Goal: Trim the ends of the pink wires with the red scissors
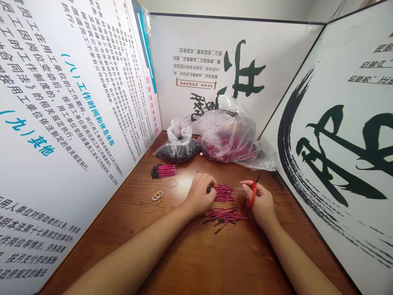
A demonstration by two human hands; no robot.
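My left hand [202, 193] is closed, its fingers curled at the left end of a pile of short pink wires [225, 193]. Something dark shows between those fingers, too small to name. In my right hand [261, 201] is a pair of red-handled scissors [252, 193], their dark blades pointing up and away. The same hand's fingertips are at the right end of a thin pink wire reaching out from the pile. Closer to me, a second loose heap of pink wires [222, 215], some with black ends, lies between my forearms.
A neat row of black-ended pink wires [164, 171] lies at the left, with several rubber bands [157, 196] nearby. Behind stand a clear bag of black pieces [178, 149] and a larger bag of pink wires [230, 141]. Printed panels [190, 41] wall the wooden table [196, 262].
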